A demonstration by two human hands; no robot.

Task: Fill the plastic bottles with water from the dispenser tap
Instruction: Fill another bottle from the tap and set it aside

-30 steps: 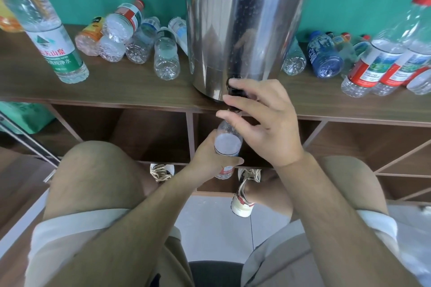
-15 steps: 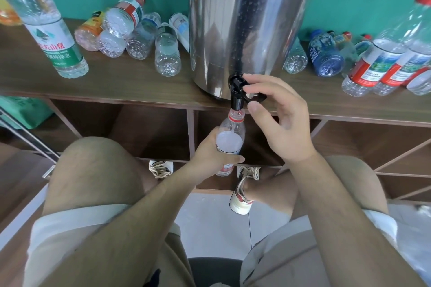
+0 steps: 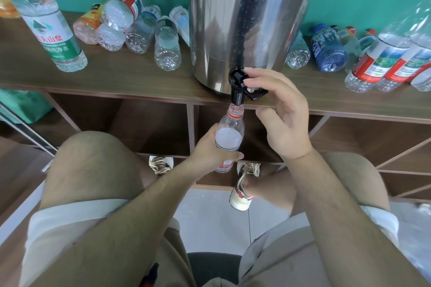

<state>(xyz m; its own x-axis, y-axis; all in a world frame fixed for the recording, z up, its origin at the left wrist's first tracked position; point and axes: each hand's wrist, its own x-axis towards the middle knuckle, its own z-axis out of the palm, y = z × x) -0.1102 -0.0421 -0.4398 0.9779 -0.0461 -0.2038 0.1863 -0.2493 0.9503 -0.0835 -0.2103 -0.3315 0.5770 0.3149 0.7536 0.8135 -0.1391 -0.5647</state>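
centrally, bottle upright, open mouth directly beneath black tap of steel dispenser on shelf. left hand wraps bottle's body; right hand curls fingers on tap lever. other bottles lie beside dispenser on both sides.

Dispenser top beyond the upper edge.

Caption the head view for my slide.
Left hand holds a plastic bottle under the black tap of the steel dispenser while the right hand grips its lever.
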